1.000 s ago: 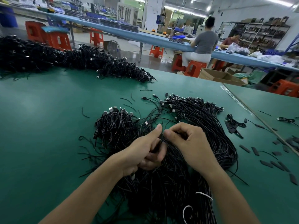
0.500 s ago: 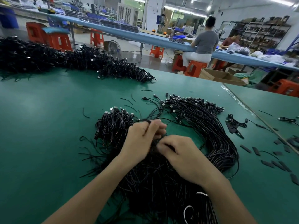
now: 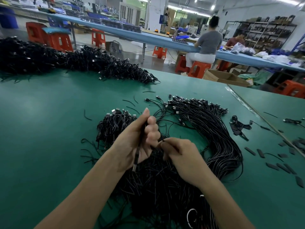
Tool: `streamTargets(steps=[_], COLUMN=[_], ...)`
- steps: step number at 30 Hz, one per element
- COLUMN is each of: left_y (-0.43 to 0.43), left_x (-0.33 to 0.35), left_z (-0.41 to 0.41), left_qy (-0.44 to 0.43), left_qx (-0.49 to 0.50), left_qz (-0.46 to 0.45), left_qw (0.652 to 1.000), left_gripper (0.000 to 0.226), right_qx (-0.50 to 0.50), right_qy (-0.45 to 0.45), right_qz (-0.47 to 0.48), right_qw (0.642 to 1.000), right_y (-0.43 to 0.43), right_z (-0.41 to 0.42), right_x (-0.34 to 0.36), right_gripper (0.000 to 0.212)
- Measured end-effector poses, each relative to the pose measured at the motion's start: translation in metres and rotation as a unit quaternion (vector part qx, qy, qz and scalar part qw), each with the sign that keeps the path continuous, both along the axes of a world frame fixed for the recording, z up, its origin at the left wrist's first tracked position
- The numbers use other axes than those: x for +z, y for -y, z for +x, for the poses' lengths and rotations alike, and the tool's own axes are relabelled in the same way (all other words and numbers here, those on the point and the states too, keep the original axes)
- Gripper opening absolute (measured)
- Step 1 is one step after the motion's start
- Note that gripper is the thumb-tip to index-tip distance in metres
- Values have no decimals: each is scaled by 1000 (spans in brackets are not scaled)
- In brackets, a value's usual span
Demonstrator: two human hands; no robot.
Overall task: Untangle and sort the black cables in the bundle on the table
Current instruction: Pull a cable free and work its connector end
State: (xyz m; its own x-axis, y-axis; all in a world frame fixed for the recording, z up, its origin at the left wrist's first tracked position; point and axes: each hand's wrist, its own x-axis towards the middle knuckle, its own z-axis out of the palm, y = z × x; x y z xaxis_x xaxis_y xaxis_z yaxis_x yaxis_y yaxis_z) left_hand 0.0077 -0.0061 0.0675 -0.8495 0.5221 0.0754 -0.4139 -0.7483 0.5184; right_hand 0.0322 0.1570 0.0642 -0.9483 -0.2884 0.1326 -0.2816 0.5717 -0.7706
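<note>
A big bundle of black cables (image 3: pixel 212 138) curves across the green table (image 3: pixel 41 129), its loose ends spreading beneath my wrists. My left hand (image 3: pixel 137 141) is raised above it, fingers curled round a single black cable (image 3: pixel 137 152) whose metal plug hangs at my palm's heel. My right hand (image 3: pixel 179 154) sits just right of it, pinching the same or a neighbouring strand at the fingertips. A smaller sorted clump of cables (image 3: pixel 113 124) with USB plugs lies left of my left hand.
A long heap of black cables (image 3: pixel 74 61) runs along the table's far left. Short black sleeves and scraps (image 3: pixel 280 166) litter the right side. A coiled cable (image 3: pixel 239 124) lies right of the bundle. People sit at a blue bench (image 3: pixel 165 40) beyond.
My left hand has lifted off the bundle and turned palm-in, drawing one cable with its plug up out of the tangle. My right hand stayed low beside it.
</note>
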Motion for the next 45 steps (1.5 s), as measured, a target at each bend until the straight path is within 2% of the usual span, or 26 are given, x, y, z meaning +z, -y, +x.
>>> streamTargets(steps=[3, 5, 7, 8, 10, 12, 13, 15, 16, 20, 24, 26, 29, 33, 34, 36, 38, 39, 42, 45], left_y=[-9, -15, -18, -18, -18, -19, -20, -19, -18, -7, 5, 8, 6, -3, -4, -5, -7, -8, -11, -9], left_x=[-4, -12, -20, -22, -24, -26, -26, -24, -23, -20, -17, -19, -24, -31, -32, -31, -30, -29, -31, -36], left_z=[-4, -7, -8, -7, -5, -1, 0, 3, 4, 8, 7, 6, 7, 5, 4, 5, 6, 6, 6, 2], left_qy=[-28, -87, -163, -197, -263, -309, -304, -257, -235, -200, -165, -159, -151, -197, -193, -130, -62, -44, -54, -78], left_qx=[145, 224, 285, 284, 233, 185, 156, 88, 62, -25, -117, -131, -92, 38, 54, 56, 13, -20, -73, -24], left_qz=[-34, -144, -314, -380, -494, -579, -582, -541, -533, -494, -360, -318, -331, -451, -451, -388, -305, -285, -308, -389], left_qw=[988, 960, 891, 858, 795, 732, 738, 796, 811, 846, 911, 926, 927, 870, 870, 911, 950, 957, 947, 918], left_gripper=[36, 32, 27, 27, 30, 42, 47, 53, 57, 66, 56, 54, 55, 61, 63, 55, 43, 46, 69, 80], right_qx=[44, 61, 74, 77, 67, 48, 40, 17, 5, -12, 53, 72, 42, 16, 15, 11, 6, 5, 0, -4], right_qy=[17, 24, 18, 9, -27, -61, -67, -75, -83, -93, 41, 68, 16, -47, -64, -97, -118, -130, -156, -135], right_qz=[108, 153, 158, 160, 181, 189, 177, 128, 94, -13, -167, -186, -117, -70, -67, -68, -70, -65, -52, -78], right_qw=[993, 986, 984, 984, 981, 979, 981, 989, 992, 996, 984, 978, 992, 996, 996, 993, 991, 989, 986, 988], right_y=[6, 6, 2, 0, -7, -14, -16, -19, -19, -18, -15, -14, -15, -9, -6, 0, 6, 8, 13, 11], right_z=[4, 6, 7, 7, 3, 0, -2, -1, -1, -1, -3, -3, -5, -4, -3, -2, -3, -4, -9, -15], right_x=[2, 5, 9, 11, 14, 15, 15, 14, 13, 13, 13, 13, 12, 10, 9, 8, 8, 7, 6, 4], right_gripper=[40, 31, 28, 30, 28, 24, 21, 17, 15, 12, 7, 8, 9, 14, 14, 13, 13, 13, 14, 11])
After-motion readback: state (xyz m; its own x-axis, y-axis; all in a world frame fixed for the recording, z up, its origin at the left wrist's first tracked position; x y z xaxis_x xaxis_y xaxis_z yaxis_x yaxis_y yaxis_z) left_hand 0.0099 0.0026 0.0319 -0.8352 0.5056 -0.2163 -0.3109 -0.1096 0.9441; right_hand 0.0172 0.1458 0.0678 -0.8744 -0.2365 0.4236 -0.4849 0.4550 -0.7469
